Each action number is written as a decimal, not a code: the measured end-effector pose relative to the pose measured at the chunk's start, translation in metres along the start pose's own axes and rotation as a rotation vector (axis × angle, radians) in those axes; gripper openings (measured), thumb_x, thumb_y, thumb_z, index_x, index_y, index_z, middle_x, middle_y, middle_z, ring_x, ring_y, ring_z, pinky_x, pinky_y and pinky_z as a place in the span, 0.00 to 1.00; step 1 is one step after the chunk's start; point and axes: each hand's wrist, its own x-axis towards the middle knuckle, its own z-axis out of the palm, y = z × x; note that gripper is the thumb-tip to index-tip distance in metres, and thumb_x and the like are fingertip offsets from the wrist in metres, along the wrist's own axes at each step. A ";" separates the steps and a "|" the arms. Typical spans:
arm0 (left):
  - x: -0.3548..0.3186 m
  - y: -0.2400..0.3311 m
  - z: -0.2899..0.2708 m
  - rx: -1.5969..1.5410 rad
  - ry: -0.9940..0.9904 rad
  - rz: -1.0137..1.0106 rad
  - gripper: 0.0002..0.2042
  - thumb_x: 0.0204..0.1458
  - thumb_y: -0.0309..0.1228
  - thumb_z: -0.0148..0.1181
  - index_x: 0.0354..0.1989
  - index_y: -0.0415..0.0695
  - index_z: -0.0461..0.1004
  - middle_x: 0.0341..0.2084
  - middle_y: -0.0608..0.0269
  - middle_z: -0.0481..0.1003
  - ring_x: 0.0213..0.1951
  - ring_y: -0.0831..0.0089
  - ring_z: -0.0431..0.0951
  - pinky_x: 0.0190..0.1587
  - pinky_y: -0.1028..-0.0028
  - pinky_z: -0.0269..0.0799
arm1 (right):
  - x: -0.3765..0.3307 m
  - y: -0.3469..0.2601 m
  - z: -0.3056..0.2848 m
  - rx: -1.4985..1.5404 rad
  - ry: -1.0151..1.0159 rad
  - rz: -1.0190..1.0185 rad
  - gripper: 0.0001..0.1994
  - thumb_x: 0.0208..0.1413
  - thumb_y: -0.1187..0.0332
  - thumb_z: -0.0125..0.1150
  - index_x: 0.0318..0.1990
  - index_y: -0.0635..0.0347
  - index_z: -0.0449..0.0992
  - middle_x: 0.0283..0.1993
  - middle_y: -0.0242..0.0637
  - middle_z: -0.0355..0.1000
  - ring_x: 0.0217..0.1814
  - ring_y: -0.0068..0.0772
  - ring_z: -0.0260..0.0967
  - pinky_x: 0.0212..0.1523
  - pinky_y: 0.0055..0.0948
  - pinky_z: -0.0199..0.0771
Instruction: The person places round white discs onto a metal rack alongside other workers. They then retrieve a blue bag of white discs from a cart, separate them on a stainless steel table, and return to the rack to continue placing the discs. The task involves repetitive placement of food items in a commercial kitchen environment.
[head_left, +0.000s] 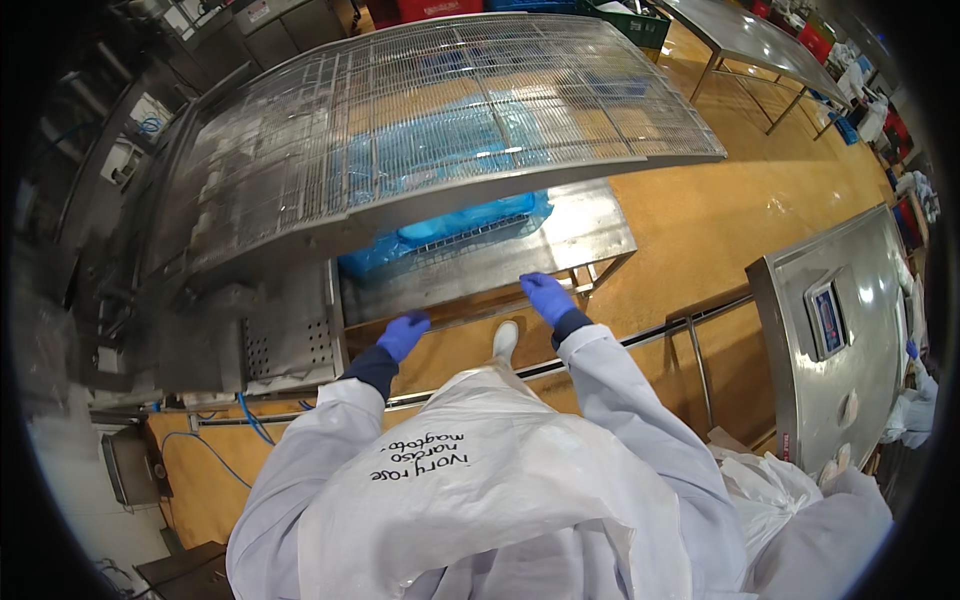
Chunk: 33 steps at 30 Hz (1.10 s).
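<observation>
My left hand (403, 336), in a purple glove, hovers in front of a low steel table (590, 222) near its left end. Its fingers are curled in, with nothing visible in them. My right hand (547, 297), gloved alike, is raised over the table's front edge. Those fingers are drawn together too, and no object shows in them. On the table is a blue plastic liner (480, 218) over a crate or rack whose grid edge shows. Above it slopes a wire-mesh conveyor belt (430, 120), hiding much of the liner.
A steel bench (850, 340) with a digital scale display (827, 318) stands at right, beside another person's white sleeve (820, 535). A perforated steel panel (287, 347) and a blue hose (255, 418) are at left. Another steel table (760, 45) stands at far right.
</observation>
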 end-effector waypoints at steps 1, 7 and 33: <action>0.033 -0.008 0.001 -0.050 0.051 0.003 0.20 0.54 0.44 0.59 0.49 0.43 0.75 0.41 0.56 0.78 0.44 0.66 0.78 0.50 0.69 0.71 | 0.024 0.000 -0.006 -0.018 0.015 -0.019 0.17 0.58 0.60 0.56 0.47 0.63 0.76 0.47 0.45 0.76 0.49 0.39 0.72 0.52 0.32 0.69; 0.213 -0.031 0.002 -0.219 0.348 -0.106 0.17 0.57 0.42 0.56 0.49 0.44 0.74 0.42 0.59 0.77 0.44 0.67 0.76 0.49 0.69 0.71 | 0.177 0.019 -0.052 -0.186 0.183 0.078 0.19 0.58 0.59 0.54 0.50 0.63 0.74 0.51 0.49 0.74 0.53 0.46 0.71 0.57 0.34 0.67; 0.204 -0.030 0.027 -0.261 0.360 -0.309 0.14 0.59 0.41 0.53 0.41 0.43 0.75 0.33 0.60 0.76 0.36 0.69 0.75 0.40 0.68 0.70 | 0.309 0.055 -0.044 -0.530 0.103 0.065 0.17 0.58 0.61 0.55 0.49 0.64 0.75 0.47 0.47 0.74 0.51 0.42 0.71 0.55 0.33 0.69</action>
